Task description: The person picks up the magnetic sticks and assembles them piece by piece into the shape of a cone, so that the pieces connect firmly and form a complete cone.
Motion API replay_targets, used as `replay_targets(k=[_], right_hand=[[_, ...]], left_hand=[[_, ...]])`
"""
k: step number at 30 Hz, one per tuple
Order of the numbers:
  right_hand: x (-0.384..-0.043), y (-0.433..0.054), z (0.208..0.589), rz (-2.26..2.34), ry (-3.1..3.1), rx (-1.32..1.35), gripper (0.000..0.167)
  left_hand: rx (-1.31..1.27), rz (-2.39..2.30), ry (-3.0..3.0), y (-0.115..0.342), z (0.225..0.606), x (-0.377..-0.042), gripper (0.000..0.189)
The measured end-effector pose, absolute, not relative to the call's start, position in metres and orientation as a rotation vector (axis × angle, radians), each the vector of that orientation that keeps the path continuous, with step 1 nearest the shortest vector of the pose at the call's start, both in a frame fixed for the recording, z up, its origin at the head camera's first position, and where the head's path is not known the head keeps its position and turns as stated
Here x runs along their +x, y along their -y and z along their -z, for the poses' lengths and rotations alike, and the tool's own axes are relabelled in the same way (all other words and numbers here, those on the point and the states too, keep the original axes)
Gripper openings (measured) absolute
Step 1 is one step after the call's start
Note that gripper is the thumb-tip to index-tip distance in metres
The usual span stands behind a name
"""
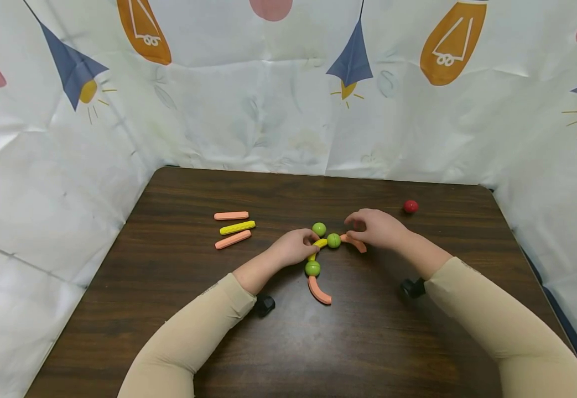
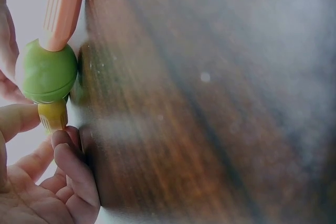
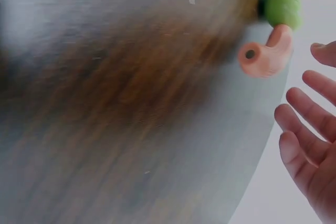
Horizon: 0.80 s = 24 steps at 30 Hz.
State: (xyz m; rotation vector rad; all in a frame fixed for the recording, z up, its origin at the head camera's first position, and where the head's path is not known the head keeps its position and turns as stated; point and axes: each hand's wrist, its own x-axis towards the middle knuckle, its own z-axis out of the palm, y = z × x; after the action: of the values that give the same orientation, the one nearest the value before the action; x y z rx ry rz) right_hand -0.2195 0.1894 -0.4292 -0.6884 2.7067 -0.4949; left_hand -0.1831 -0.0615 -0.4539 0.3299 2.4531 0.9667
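Note:
My left hand (image 1: 294, 247) pinches a curved yellow stick (image 1: 321, 242) that joins two green balls. One green ball (image 1: 334, 240) carries a curved pink stick (image 1: 354, 243) on its right side. From the lower green ball (image 1: 312, 268) another curved pink stick (image 1: 319, 292) bends toward me. A third green ball (image 1: 319, 229) sits just beyond my left fingertips. Beside the right-hand pink stick is my right hand (image 1: 379, 228); in the right wrist view its fingers (image 3: 300, 124) are spread, apart from the stick, whose end shows a round hole.
Two straight pink sticks (image 1: 231, 215) and a straight yellow stick (image 1: 237, 228) lie at the left of the dark wooden table (image 1: 368, 342). A red ball (image 1: 410, 207) sits at the back right. Behind the table hangs a patterned white cloth (image 1: 268, 110).

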Motion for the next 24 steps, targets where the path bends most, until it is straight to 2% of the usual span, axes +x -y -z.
replay_targets(k=[24], right_hand=[[-0.250,-0.142,0.423,0.553,-2.440,-0.876,0.044]], left_hand=[[0.325,-0.981,-2.434,0.063,0.454,-0.184,0.030]])
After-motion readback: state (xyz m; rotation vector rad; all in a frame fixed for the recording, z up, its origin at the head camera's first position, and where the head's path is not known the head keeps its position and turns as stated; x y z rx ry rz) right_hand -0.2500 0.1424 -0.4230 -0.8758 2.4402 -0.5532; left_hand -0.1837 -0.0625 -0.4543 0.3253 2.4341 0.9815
